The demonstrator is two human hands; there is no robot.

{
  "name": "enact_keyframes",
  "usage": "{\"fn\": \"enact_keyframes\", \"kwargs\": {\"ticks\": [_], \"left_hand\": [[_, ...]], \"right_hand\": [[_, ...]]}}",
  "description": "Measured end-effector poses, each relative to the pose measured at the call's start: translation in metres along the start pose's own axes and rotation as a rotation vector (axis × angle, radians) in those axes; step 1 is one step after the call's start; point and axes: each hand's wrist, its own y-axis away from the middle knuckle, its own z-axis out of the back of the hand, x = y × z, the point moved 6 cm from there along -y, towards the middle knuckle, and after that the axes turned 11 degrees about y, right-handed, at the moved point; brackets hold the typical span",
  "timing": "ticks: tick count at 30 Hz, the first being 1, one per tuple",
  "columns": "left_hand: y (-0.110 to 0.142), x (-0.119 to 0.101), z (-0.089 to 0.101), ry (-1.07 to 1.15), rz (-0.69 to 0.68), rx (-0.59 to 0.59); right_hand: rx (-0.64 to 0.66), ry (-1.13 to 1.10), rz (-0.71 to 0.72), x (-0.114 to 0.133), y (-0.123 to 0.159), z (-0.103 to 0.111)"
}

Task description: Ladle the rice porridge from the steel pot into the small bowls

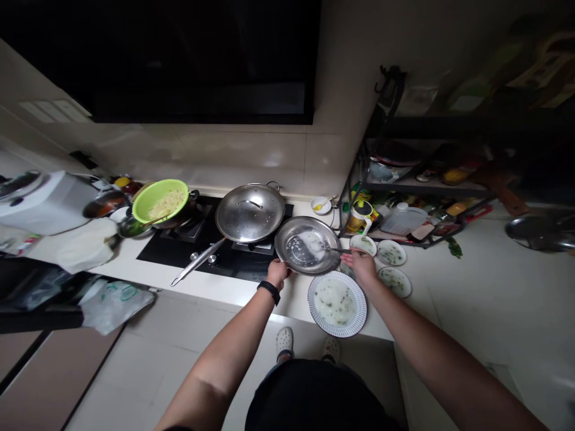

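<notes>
My left hand (277,273) grips the near rim of a round stainless steel pan (299,229), which holds a white, wet residue. My right hand (363,266) is closed around a thin metal handle (340,250) reaching in over the pan's right side. Just below the pan lies a white plate with a blue-striped rim (336,304), smeared with a white liquid and green flecks. Several smaller dirty plates (391,252) sit beyond my right hand. To the left, a lidded steel pan (250,212) stands on a black cooktop (211,266).
A green bowl of noodles (159,200) rests on a dark pot at the cooktop's left. A white appliance (45,203) stands further left. A small white bowl (321,205) is behind the pan. Bottles and containers crowd a dark metal rack (426,185) on the right.
</notes>
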Motion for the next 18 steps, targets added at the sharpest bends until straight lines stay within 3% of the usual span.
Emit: {"fn": "enact_keyframes", "kwargs": {"ticks": [11, 18], "left_hand": [[0.005, -0.002, 0.000, -0.012, -0.004, 0.007], [0.012, -0.002, -0.002, -0.028, -0.003, -0.006]], "right_hand": [[0.039, -0.126, 0.009, 0.037, 0.036, 0.028], [-0.020, -0.127, 0.030, 0.052, 0.056, 0.075]]}}
